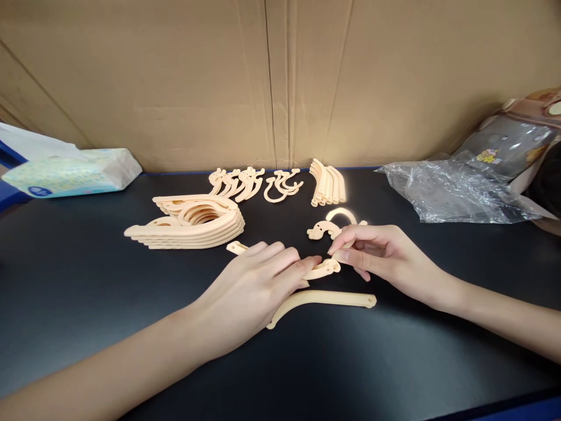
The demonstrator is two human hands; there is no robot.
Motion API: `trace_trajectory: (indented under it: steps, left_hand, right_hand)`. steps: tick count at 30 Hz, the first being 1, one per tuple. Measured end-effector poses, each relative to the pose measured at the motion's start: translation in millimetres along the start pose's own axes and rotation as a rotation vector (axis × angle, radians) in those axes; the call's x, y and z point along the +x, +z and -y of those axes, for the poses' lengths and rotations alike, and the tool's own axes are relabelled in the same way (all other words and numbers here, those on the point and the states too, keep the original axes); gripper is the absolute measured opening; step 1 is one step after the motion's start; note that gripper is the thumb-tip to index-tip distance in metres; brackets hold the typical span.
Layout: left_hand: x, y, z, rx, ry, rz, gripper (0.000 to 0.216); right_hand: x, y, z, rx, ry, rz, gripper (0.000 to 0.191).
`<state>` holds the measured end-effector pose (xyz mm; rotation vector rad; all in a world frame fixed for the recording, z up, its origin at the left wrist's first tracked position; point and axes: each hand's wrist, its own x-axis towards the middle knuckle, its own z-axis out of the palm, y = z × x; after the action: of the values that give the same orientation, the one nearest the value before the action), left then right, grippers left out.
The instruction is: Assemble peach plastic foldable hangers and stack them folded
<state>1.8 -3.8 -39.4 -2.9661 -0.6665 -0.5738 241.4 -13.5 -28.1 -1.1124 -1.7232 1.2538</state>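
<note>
My left hand (267, 280) is closed over a cream plastic hanger arm (323, 270), whose far end (236, 248) shows beyond the knuckles. At the arm's right end, my right hand (379, 252) pinches a small cream piece mostly hidden by the fingers; its kind cannot be made out. Just in front of the hands lies a loose curved hanger arm (326, 298), its left end by my left hand. Behind my right fingers are a hanger hook (342, 214) and a curved cream piece with small holes (323, 230).
A stack of folded cream hangers (188, 231) sits left of centre. At the back lie curved pieces (236, 183), hooks (283, 186) and hanger arms (327, 184). A tissue pack (83, 172) stands far left; a clear plastic bag (456, 190) and a transparent pouch (504, 143) are right.
</note>
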Motion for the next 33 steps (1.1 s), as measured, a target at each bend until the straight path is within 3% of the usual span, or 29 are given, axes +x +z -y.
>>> trace_trajectory:
  steps: [11, 33]
  left_hand:
    - [-0.5, 0.1, -0.2, 0.023, 0.009, 0.012, 0.031]
    - [1.7, 0.6, -2.1, 0.123, 0.026, 0.032, 0.033]
  right_hand:
    - [-4.7, 0.7, 1.4, -0.115, -0.060, 0.017, 0.017]
    - [-3.8, -1.2, -0.3, -0.187, 0.017, 0.068, 0.022]
